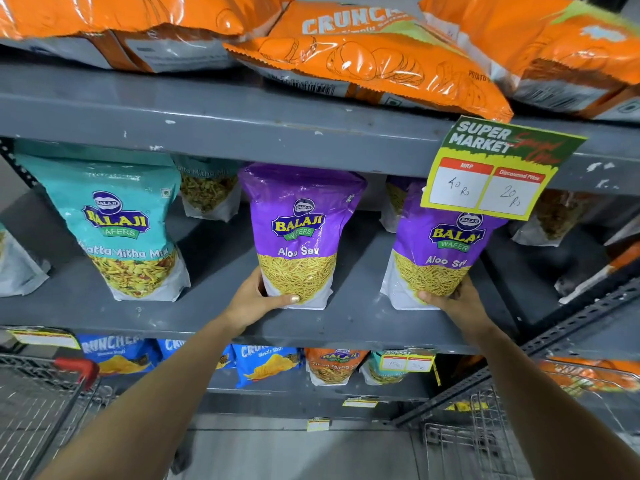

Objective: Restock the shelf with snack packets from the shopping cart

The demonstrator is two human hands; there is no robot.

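Two purple Aloo Sev packets stand upright on the middle grey shelf (pixel 353 320). My left hand (pixel 258 299) grips the bottom left corner of the left purple packet (pixel 301 230), thumb across its front. My right hand (pixel 457 299) holds the bottom of the right purple packet (pixel 443 251), fingers behind it. A teal Khatta Mitha Mix packet (pixel 117 223) stands to the left on the same shelf. The shopping cart (pixel 38 396) with a red handle shows at the bottom left.
Orange Crunchex bags (pixel 363 57) lie on the shelf above. A green and yellow price tag (pixel 495 168) hangs over the right packet's top. More packets stand at the back of the shelf. Blue and orange packets (pixel 270 365) fill the shelf below. A wire basket (pixel 485 434) sits bottom right.
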